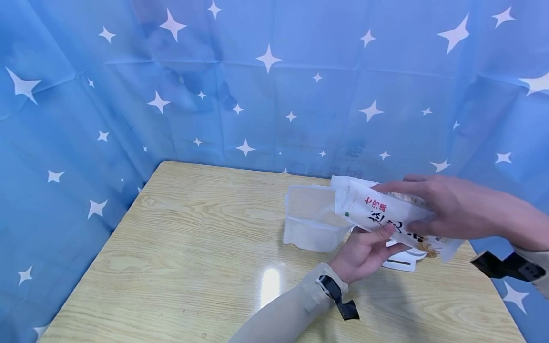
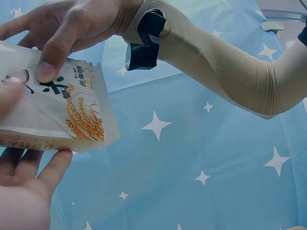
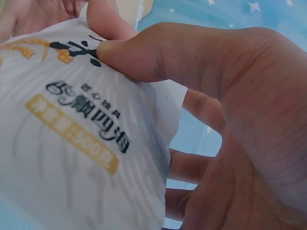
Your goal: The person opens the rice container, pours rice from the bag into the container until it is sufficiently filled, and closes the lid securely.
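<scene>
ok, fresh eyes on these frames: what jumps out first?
The white printed bag, held in the air by both hands: right hand gripping from above, left hand from below. Just behind it, a clear plastic container sits on the wooden table, ringed by a blue star-print curtain.

wooden table (image 1: 180, 247), clear tub (image 1: 310, 219) — starry blue backdrop (image 1: 257, 95)

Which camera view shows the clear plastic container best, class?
The head view: the clear plastic container stands whole on the table, beside the bag both hands hold. Neither wrist view shows it, only bag and hands.
</scene>
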Available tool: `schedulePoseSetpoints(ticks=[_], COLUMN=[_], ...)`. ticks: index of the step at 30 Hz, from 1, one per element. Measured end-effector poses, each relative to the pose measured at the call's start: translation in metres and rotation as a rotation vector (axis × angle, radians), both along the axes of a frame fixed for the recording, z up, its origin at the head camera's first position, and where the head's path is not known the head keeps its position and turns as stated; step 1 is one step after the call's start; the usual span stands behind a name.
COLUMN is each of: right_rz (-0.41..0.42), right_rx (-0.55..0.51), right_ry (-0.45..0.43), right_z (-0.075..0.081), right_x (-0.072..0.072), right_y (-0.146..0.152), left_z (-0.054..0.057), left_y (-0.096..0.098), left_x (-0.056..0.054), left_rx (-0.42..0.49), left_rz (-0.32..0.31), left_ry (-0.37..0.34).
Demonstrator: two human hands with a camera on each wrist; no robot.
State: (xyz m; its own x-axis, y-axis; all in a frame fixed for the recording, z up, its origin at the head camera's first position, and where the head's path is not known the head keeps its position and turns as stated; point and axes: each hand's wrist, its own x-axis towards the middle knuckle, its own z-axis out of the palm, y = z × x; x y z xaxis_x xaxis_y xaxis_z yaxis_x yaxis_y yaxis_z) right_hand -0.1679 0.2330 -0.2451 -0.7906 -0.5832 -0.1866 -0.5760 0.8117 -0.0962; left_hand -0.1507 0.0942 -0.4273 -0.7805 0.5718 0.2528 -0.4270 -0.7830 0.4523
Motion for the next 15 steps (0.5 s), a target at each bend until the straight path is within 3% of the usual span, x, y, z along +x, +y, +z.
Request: schedulePoseSetpoints(ticks=[15], right_rz=[-0.002], right_rx=[0.020], right_ry=[0.033], right_z=[-0.0011], right_x=[0.0019], right_y=[-0.0015], left_z=[0.0018], left_y=[-0.0001], left_x=[-0.0005], left_rx=[-0.009], left_rz=[0.008], left_ry=[0.003])
